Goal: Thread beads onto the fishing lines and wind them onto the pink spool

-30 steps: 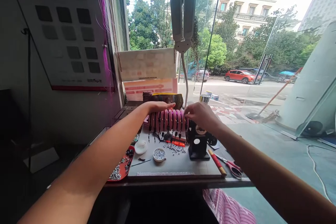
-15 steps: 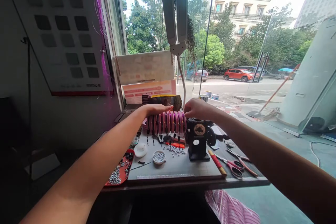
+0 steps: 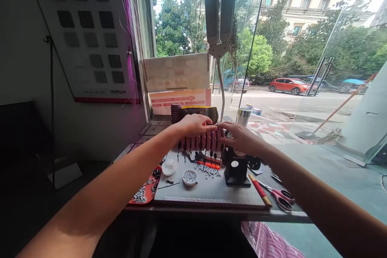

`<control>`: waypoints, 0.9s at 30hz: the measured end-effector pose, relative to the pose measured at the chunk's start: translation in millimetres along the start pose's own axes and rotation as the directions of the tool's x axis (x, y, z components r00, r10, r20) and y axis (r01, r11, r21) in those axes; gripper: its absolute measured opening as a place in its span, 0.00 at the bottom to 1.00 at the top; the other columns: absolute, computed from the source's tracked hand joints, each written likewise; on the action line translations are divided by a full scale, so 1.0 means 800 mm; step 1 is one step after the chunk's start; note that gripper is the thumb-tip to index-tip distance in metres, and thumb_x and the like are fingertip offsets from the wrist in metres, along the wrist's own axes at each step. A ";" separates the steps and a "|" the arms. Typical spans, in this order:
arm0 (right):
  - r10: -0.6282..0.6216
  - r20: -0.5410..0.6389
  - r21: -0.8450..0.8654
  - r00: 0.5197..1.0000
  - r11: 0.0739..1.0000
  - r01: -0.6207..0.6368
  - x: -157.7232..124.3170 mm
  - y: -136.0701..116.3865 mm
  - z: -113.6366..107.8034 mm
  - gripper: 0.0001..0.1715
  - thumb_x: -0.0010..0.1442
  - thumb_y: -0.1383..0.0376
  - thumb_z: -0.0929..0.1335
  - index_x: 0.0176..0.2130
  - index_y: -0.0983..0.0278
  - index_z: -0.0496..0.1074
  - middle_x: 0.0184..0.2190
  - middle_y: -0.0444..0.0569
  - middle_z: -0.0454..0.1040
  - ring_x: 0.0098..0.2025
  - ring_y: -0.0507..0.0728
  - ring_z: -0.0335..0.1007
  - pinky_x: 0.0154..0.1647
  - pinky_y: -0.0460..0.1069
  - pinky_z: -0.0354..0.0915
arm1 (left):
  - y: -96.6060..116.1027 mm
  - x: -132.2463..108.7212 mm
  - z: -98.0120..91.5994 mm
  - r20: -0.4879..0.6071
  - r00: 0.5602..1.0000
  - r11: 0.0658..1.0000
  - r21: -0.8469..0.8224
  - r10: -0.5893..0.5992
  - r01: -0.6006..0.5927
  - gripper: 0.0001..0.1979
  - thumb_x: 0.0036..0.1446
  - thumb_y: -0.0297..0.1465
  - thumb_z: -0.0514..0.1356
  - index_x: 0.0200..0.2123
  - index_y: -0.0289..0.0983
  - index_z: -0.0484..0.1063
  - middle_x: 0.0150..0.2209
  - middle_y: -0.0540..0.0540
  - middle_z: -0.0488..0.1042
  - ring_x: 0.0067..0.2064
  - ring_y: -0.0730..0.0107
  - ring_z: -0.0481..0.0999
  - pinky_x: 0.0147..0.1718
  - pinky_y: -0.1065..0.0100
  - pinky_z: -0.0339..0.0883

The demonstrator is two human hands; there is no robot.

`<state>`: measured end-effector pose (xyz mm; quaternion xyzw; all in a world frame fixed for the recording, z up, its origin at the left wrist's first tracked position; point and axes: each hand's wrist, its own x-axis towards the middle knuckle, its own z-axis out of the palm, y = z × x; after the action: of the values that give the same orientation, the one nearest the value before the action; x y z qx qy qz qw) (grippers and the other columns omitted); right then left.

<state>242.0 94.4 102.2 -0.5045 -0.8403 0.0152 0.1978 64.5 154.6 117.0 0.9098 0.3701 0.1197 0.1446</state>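
A row of pink ring-shaped bands [image 3: 201,143] with dark beaded ends hanging down sits side by side on a horizontal support. My left hand [image 3: 195,125] lies over the top of the row, fingers bent and thumb pointing right; whatever is in its fingertips is too small to make out. My right hand [image 3: 236,134] curves around the right end of the row, its fingers on the last bands. Under that hand stands a black stand [image 3: 237,169], whose upper part is partly covered. An orange-handled tool [image 3: 208,165] and loose pale beads [image 3: 210,172] lie below the bands.
On the table are a small bowl of beads [image 3: 190,177], a white lid-like piece [image 3: 168,167], a red tray [image 3: 151,191] of shiny parts, a red-and-yellow stick [image 3: 260,191] and scissors [image 3: 281,198]. A lamp arm [image 3: 222,84] rises behind. Pink cord [image 3: 269,242] lies below the table edge.
The view has shifted, so the table appears further right. My right hand has turned from a closed shape to longer fingers over the end bands; my left fingers have bent more.
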 end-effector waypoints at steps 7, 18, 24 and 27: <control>0.106 -0.345 0.118 0.932 0.991 -0.069 -0.034 -0.046 0.023 0.15 0.55 0.66 0.59 0.43 0.63 0.65 0.41 0.51 0.71 0.44 0.57 0.65 0.44 0.52 0.60 | 0.011 -0.019 0.028 -0.071 0.995 0.965 0.259 0.067 -0.047 0.32 0.49 0.53 0.47 0.50 0.36 0.59 0.48 0.36 0.65 0.48 0.53 0.64 0.44 0.58 0.58; 0.232 0.293 -0.134 0.928 0.971 -0.200 -0.052 -0.067 0.163 0.20 0.53 0.74 0.57 0.42 0.64 0.69 0.42 0.53 0.71 0.45 0.58 0.66 0.43 0.49 0.61 | -0.001 -0.006 0.026 0.031 0.997 0.983 0.167 0.073 -0.078 0.33 0.50 0.53 0.43 0.50 0.34 0.59 0.51 0.37 0.63 0.52 0.54 0.60 0.49 0.61 0.54; 0.286 0.343 -0.241 0.895 0.948 -0.210 -0.055 -0.061 0.176 0.14 0.55 0.67 0.59 0.35 0.66 0.72 0.36 0.54 0.72 0.41 0.61 0.68 0.37 0.52 0.63 | -0.002 -0.001 0.023 0.036 0.995 0.983 0.157 0.093 -0.098 0.31 0.51 0.52 0.42 0.48 0.34 0.61 0.48 0.39 0.66 0.49 0.57 0.63 0.47 0.64 0.55; 0.255 0.321 -0.296 0.912 0.942 -0.160 -0.055 -0.065 0.188 0.16 0.57 0.70 0.56 0.35 0.68 0.71 0.35 0.56 0.72 0.40 0.60 0.69 0.35 0.51 0.64 | -0.003 0.000 0.020 0.064 0.994 0.986 0.132 0.093 -0.100 0.31 0.51 0.52 0.42 0.48 0.34 0.61 0.49 0.39 0.66 0.48 0.58 0.64 0.47 0.65 0.55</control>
<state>164.1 57.5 -38.4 -0.6022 -0.7977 0.0153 -0.0284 68.3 153.3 101.4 0.9374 0.3285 0.0752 0.0875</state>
